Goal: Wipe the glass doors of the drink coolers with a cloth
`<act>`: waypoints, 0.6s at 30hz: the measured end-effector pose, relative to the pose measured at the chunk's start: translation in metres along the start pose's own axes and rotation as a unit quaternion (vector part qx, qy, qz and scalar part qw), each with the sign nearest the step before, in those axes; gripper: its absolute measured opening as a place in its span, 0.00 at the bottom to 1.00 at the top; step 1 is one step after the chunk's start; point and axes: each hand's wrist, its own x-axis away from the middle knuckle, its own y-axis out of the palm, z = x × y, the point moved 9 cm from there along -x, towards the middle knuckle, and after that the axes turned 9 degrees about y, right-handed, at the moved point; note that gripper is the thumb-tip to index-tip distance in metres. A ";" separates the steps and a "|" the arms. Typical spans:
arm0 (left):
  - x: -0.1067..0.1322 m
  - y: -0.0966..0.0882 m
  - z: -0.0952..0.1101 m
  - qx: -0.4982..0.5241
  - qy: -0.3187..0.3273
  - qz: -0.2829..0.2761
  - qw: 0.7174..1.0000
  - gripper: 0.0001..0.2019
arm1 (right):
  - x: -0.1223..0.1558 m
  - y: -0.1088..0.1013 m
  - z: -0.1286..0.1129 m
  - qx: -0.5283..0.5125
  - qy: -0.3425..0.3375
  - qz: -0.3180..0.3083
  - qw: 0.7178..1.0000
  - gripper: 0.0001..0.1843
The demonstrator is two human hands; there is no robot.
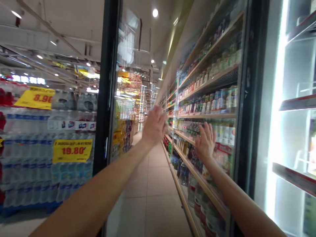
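A tall glass door (138, 184) with a black frame (106, 98) stands in front of me. Both my arms stretch forward to its pane. My left hand (154, 126), a little blurred, is raised near the middle of the glass with its fingers extended. Lower and to the right, my right hand (206, 140) also has its fingers up and spread. Neither hand holds anything. Both palms face the pane; whether they touch it I cannot tell. In the glass, shelves of bottles and cans (209, 102) show beside a tiled aisle.
On the left rises a stack of packed water bottles (27, 148) with yellow price signs (72, 150). At the right edge are lit cooler shelves (296, 177) beside a bright vertical light strip (276, 115). The door's right frame (254, 98) is also black.
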 end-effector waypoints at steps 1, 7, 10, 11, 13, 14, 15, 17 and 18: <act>0.006 0.013 0.034 0.017 0.083 -0.025 0.996 0.24 | 0.001 0.000 -0.001 -0.003 -0.002 -0.002 1.000 0.24; 0.003 0.019 0.044 0.039 0.183 -0.080 0.979 0.19 | 0.003 -0.002 -0.001 -0.022 -0.023 -0.002 0.999 0.25; -0.010 -0.013 -0.030 -0.021 -0.043 0.018 0.999 0.21 | 0.004 -0.001 0.001 -0.022 -0.015 0.000 1.000 0.25; -0.008 -0.015 -0.033 -0.023 -0.061 0.029 0.997 0.21 | 0.004 -0.001 0.001 -0.021 -0.012 0.001 1.000 0.25; 0.000 -0.002 0.000 0.009 0.021 -0.004 1.000 0.19 | 0.003 -0.001 0.001 -0.018 -0.008 0.001 1.000 0.25; 0.007 0.009 0.029 0.039 0.104 -0.041 0.993 0.19 | 0.003 -0.001 0.000 -0.016 -0.009 0.001 1.000 0.25; 0.016 0.018 0.058 0.068 0.193 -0.074 0.976 0.18 | 0.004 -0.001 0.000 -0.014 -0.012 0.003 1.000 0.24; 0.030 0.027 0.093 0.099 0.316 -0.116 0.937 0.18 | 0.004 -0.002 -0.002 -0.015 -0.020 0.007 1.000 0.24; 0.028 0.027 0.093 0.100 0.328 -0.118 0.932 0.19 | 0.004 -0.002 -0.002 -0.017 -0.024 0.007 1.000 0.25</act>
